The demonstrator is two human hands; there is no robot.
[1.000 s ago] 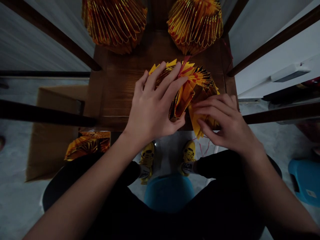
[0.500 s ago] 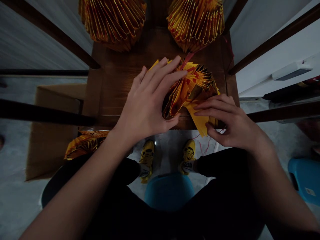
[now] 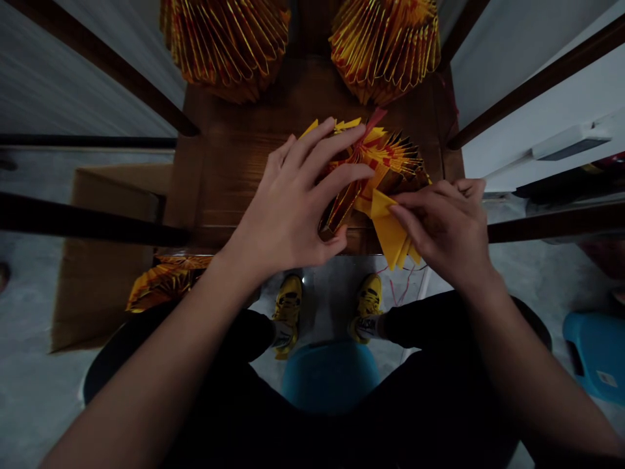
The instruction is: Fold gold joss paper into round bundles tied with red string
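Observation:
A pleated gold, red and yellow folded paper ornament [image 3: 390, 153] lies near the front edge of the wooden seat. My left hand [image 3: 297, 195] reaches over its left side with spread fingers, their tips resting on the pleats and the thumb apart from them. A red ribbon [image 3: 375, 120] sticks up from the ornament's centre, by my left fingertips. My right hand [image 3: 446, 225] pinches the upper edge of a yellow paper flap [image 3: 390, 231] between thumb and forefinger. The flap hangs over the seat's front edge. Part of the ornament is hidden under my left hand.
Two larger pleated paper ornaments, one on the left [image 3: 229, 45] and one on the right [image 3: 385, 49], stand at the back of the wooden seat [image 3: 219, 189]. Dark bars flank it. A cardboard box [image 3: 92, 260] sits at left, blue stools [image 3: 329, 374] below and at right.
My right hand has gone from loosely curled fingers on the yellow flap to a pinch on its upper edge, lifting it. My left hand has shifted slightly right with its fingers still spread.

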